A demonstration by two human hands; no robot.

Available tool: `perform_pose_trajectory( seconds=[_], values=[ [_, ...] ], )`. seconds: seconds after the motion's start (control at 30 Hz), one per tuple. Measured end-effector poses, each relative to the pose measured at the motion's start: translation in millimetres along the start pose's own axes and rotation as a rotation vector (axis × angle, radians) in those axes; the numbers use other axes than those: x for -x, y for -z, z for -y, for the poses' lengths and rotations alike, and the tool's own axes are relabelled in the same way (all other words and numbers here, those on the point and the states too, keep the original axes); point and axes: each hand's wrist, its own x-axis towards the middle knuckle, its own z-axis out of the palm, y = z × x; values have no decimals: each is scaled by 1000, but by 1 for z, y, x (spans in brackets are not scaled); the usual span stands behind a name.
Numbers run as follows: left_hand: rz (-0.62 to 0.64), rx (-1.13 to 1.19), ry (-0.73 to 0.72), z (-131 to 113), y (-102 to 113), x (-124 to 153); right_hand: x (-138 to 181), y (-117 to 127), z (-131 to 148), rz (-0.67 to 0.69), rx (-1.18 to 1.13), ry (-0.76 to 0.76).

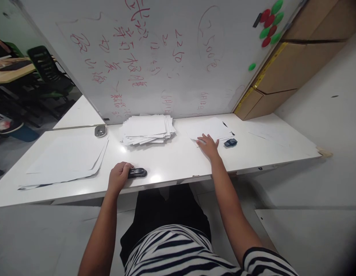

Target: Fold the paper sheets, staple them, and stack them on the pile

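Observation:
My left hand (118, 177) is closed around the rear end of a black stapler (138, 173), which lies near the table's front edge. My right hand (209, 146) rests with fingers spread on the near edge of some white paper sheets (210, 128). Just right of those sheets sits a small dark blue object (230, 143), too small to name. Between and beyond my hands stands a thick, uneven stack of white paper (146, 125).
More large sheets (68, 155) cover the table's left part, with a grey rounded object (100, 131) behind them. A whiteboard (189, 76) with red writing rises along the back edge. Cardboard boxes (269, 69) are stacked at the right. Thin papers (266, 132) lie at the right end.

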Motion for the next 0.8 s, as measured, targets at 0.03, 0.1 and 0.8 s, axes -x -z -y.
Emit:
perform_pose_trajectory(
  seconds=[0.03, 0.1, 0.8],
  values=[
    [-1, 2, -2, 0, 0, 0, 0, 0, 0, -6, 2, 6],
    [1, 3, 0, 0, 0, 0, 1, -1, 1, -25, 24, 21],
    [-9, 5, 10, -5, 2, 1, 1, -2, 12, -101, 379, 123]
  ],
)
